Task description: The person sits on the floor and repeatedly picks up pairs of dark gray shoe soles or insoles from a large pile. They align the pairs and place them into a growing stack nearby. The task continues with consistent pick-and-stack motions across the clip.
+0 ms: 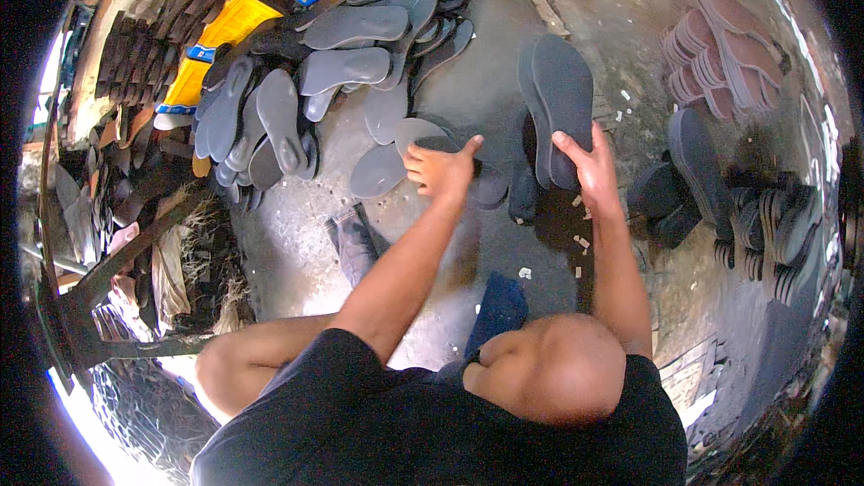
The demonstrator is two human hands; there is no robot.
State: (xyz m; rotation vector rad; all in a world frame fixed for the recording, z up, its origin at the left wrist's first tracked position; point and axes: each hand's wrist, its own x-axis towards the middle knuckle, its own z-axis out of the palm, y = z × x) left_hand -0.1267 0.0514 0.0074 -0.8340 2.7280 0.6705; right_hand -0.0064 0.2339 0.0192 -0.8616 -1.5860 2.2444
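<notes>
My right hand [589, 169] grips a pair of dark grey shoe soles [563, 94], thumb on the upper face and fingers behind. The soles stand nearly upright, one overlapping the other. My left hand [441, 168] is over the near end of a grey sole [418, 133], its thumb stretched away from the bent fingers; whether it touches that sole cannot be made out. Beside it another rounded grey sole [378, 171] lies on the floor. More dark soles [522, 187] lie below the held pair, partly hidden.
A large heap of grey soles [351, 72] spreads across the far left, beside yellow and blue packaging [236, 22]. Brown soles [729, 54] are stacked at far right, with dark stacks [774, 229] nearer. White scraps [525, 273] dot the floor [306, 243].
</notes>
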